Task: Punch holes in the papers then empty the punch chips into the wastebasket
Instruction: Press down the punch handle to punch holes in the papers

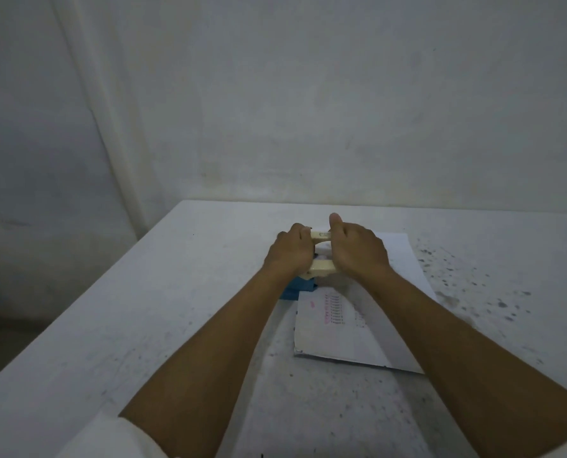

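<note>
A hole punch [419, 266] with cream-coloured levers and a blue base [296, 288] stands on the white table, at the left edge of a stack of papers [336, 328]. The top sheet carries pink and dark print. My left hand [290, 251] wraps the punch's levers from the left. My right hand [358, 249] covers them from the right, thumb raised at the far end. Both hands press on top of the punch, hiding most of it. The papers' left edge runs under the punch.
The white table [176, 309] has dark speckles on its right part [493, 292]. Its left edge runs diagonally, with a dim floor beyond. A bare pale wall [308, 110] rises right behind the table's far edge. No wastebasket is in view.
</note>
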